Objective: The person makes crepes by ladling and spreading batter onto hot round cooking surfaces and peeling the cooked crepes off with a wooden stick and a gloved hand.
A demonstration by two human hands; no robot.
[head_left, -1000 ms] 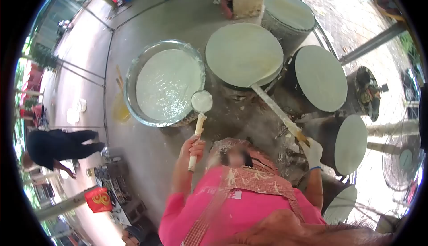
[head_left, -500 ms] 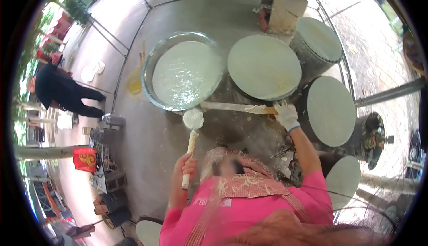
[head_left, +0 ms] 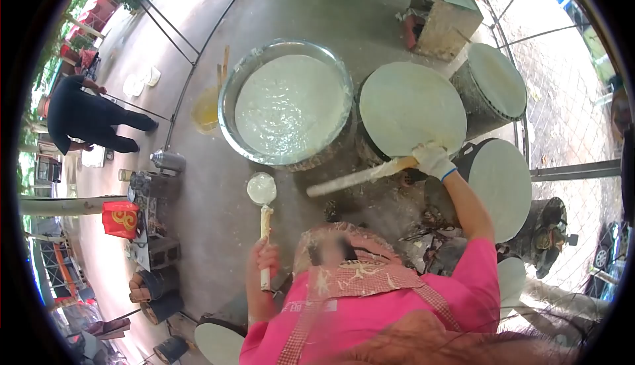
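My left hand (head_left: 266, 259) is bare and wrapped round the pale handle of a ladle (head_left: 262, 188), whose bowl holds white batter. A large metal basin (head_left: 225, 117) of white batter (head_left: 291, 103) stands just beyond the ladle. My right hand (head_left: 434, 160), in a white glove, grips the end of a long wooden spatula (head_left: 360, 178) coated with pale batter. Its blade points left, and its tip lies in front of the basin, apart from it. Under the gloved hand is the near edge of a round pale griddle (head_left: 411, 103).
More round griddles stand to the right, one at the far side (head_left: 499, 77) and one nearer (head_left: 499, 189). A boxy metal stand (head_left: 446, 24) is behind them. Left of the basin sits a yellowish container (head_left: 206, 110). A person in dark clothes (head_left: 92, 113) stands far left.
The ladle has moved left and slightly nearer, away from the basin rim. The spatula has tilted, its tip swinging down from the basin, while my gloved hand has risen over the griddle's edge.
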